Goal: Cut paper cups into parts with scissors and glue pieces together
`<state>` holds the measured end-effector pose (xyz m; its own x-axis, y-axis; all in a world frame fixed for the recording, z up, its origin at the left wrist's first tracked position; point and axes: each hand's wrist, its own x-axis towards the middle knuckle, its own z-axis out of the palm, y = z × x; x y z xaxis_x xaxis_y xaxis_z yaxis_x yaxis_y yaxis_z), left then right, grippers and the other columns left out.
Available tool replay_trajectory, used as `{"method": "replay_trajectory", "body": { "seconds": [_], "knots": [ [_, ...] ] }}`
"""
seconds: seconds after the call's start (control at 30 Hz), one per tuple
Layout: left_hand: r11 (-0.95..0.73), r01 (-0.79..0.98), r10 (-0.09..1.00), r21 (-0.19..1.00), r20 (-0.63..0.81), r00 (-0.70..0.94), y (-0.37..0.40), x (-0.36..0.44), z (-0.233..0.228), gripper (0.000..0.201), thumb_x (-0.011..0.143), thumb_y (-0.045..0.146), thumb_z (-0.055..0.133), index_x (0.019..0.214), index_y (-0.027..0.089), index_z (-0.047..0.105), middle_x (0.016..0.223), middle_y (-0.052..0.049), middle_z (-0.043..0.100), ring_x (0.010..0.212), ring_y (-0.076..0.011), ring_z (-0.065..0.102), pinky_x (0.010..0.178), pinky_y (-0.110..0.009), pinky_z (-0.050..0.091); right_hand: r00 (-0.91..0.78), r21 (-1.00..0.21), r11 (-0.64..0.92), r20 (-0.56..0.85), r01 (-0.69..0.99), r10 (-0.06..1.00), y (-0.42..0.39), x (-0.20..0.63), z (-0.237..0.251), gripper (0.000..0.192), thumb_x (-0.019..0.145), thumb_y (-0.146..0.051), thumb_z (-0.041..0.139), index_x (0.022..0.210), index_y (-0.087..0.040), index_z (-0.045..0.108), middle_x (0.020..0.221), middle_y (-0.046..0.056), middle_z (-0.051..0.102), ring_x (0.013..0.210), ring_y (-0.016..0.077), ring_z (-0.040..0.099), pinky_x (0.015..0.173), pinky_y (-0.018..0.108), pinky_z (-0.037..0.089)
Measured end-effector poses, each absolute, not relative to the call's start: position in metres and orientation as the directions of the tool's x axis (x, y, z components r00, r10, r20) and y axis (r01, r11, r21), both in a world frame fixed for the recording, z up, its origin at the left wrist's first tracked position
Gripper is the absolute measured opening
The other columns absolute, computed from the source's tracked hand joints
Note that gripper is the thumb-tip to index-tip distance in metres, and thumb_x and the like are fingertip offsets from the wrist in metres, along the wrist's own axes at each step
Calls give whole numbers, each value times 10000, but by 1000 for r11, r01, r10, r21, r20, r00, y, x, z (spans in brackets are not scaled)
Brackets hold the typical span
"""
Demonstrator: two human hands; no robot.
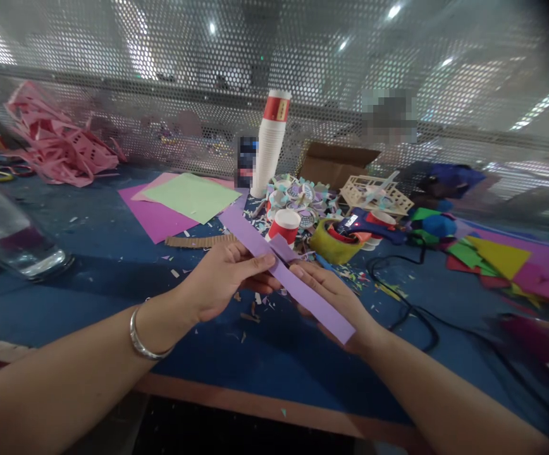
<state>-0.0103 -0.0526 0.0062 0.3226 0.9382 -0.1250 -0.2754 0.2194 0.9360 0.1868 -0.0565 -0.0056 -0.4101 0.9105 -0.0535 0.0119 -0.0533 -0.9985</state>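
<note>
Both hands pinch one purple paper strip [284,268], left hand [222,278] above right hand [331,297], red paper cup [284,226] just beyond, no legible labels.

purple strip [288,278] is matt paper or thin foam sheet, smooth. bangle [142,341] is shiny metal. table top [113,253] is matt blue, looks like felt or cloth, littered with paper scraps. green sheet [193,196] is matt paper. stacked cups [271,145] are smooth white paper. back wall [160,76] is perforated metal, glossy. bottle [9,234] is clear plastic. cable [412,316] is black rubbery.
</note>
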Motion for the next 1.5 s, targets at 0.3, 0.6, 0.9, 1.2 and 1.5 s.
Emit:
{"method": "replay_trajectory", "body": {
  "seconds": [0.3, 0.6, 0.9, 1.2, 1.5],
  "knots": [
    [220, -250, 941, 943, -138, 309, -53, -10, 7, 112, 830, 265, 760, 846, 155, 748, 692, -43, 749, 604, -126, 693, 583, -218, 545, -397, -990, 54, -3, 133, 918, -55, 185, -3, 397, 915, -583, 619, 796, -206, 591, 656, -32, 456, 575, 119, 400, 516, 259, 340],
    [221, -235, 926, 947, -127, 357, -55, -8, 8, 92, 838, 242, 743, 799, 159, 741, 652, -35, 733, 562, -121, 666, 549, -222, 505, -408, -929, 249, 121, 275, 905, -53, 187, 0, 445, 930, -622, 561, 775, -210, 617, 755, 17, 543, 703, 163, 474, 647, 296, 426],
    [248, -247, 920, 937, -149, 362, -56, -9, 10, 78, 856, 222, 741, 835, 149, 722, 640, -26, 728, 543, -101, 650, 529, -195, 489, -422, -908, 310, 174, 280, 890, -51, 189, -3, 425, 961, -578, 540, 756, -212, 604, 752, 10, 535, 710, 163, 477, 669, 302, 408],
    [178, -217, 927, 960, -89, 365, -55, -12, 10, 115, 846, 254, 739, 802, 149, 724, 679, -34, 743, 599, -121, 701, 591, -215, 551, -405, -918, 277, 147, 284, 902, -56, 186, -2, 462, 933, -647, 543, 772, -219, 606, 741, 11, 544, 680, 160, 487, 607, 281, 415],
    [66, -157, 970, 985, -26, 243, -50, -18, 11, 184, 835, 307, 754, 842, 133, 695, 708, -37, 737, 600, -136, 704, 572, -232, 555, -401, -883, 334, 189, 331, 896, -55, 188, -2, 464, 961, -620, 509, 741, -218, 576, 732, 15, 526, 697, 170, 479, 618, 299, 389]
  ]
}}
